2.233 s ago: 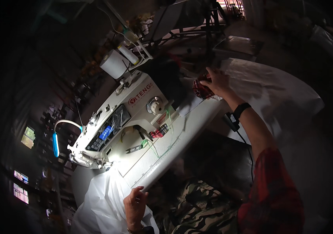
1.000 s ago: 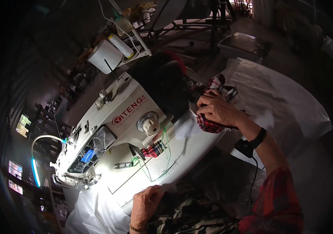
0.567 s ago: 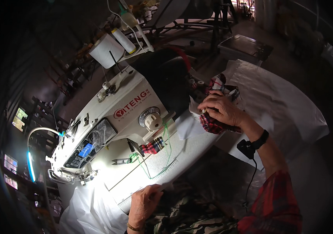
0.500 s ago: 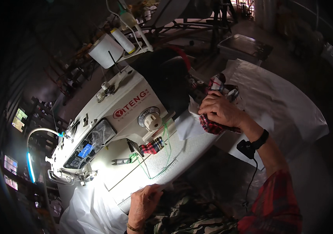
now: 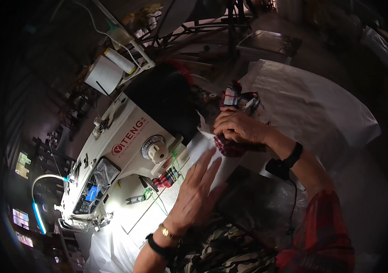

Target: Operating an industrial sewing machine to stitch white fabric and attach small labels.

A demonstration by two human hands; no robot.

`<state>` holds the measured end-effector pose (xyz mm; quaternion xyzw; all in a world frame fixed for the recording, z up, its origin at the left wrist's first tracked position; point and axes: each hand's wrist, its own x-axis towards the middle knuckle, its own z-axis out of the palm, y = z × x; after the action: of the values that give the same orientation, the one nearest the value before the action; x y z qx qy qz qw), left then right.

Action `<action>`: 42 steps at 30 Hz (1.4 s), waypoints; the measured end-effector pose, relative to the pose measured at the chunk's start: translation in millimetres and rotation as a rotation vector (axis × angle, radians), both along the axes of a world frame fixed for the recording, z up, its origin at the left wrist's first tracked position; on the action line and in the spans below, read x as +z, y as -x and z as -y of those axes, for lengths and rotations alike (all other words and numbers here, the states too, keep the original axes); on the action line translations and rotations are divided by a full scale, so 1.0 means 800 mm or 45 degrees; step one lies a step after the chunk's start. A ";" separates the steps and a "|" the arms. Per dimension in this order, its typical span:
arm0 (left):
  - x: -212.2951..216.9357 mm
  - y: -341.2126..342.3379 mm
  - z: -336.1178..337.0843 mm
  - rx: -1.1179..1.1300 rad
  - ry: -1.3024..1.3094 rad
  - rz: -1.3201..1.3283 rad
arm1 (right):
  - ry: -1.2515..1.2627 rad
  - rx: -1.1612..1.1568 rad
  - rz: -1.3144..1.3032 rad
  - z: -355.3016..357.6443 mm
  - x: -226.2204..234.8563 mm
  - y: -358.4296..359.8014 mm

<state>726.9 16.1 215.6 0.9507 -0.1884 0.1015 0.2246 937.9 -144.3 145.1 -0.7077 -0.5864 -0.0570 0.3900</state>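
My right hand [image 5: 245, 127] is closed over a bundle of plaid cloth pieces [image 5: 230, 146], mostly dark red, with white-checked parts sticking out above the knuckles. My left hand [image 5: 195, 193] hangs over the front edge of the sewing table, its fingers stretched and slightly smeared by motion, with nothing in it. Beyond that hand stands a white sewing machine [image 5: 132, 107]. Under its arm lie a small plaid piece [image 5: 165, 178], thread snips [image 5: 135, 199] and a tangle of green cord [image 5: 147, 193].
A big white thread cone [image 5: 104, 75] and a slimmer spool [image 5: 120, 61] stand behind the machine. Its needle end is lit by a curved lamp [image 5: 38, 217]. White sheeting [image 5: 312, 98] spreads at the right, and a shallow metal tray [image 5: 269, 43] sits farther back.
My left hand has risen from the table's front edge toward the right hand, and its fingers have opened out. The right hand keeps its hold on the cloth. The whole view has shifted.
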 end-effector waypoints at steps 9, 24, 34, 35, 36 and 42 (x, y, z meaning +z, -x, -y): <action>-0.063 -0.102 0.009 0.149 -0.091 0.096 | -0.110 -0.241 -0.094 0.006 -0.014 0.000; -0.081 -0.103 0.016 0.248 -0.207 0.148 | 0.351 -0.751 0.011 -0.093 0.045 -0.117; -0.079 -0.104 0.015 0.240 -0.141 0.127 | -0.385 -0.534 -0.269 -0.088 0.033 -0.157; -0.079 -0.103 0.013 0.243 -0.155 0.126 | -0.384 -0.527 -0.273 -0.090 0.032 -0.158; -0.080 -0.103 0.013 0.240 -0.163 0.127 | -0.399 -0.506 -0.338 -0.089 0.033 -0.159; -0.080 -0.105 0.013 0.215 -0.153 0.164 | -0.251 -0.613 -0.314 -0.089 0.034 -0.147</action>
<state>811.1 5.6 151.3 0.9664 -0.1274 0.1693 0.1452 1055.3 -73.1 172.3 -0.7868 -0.3412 -0.1184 0.5005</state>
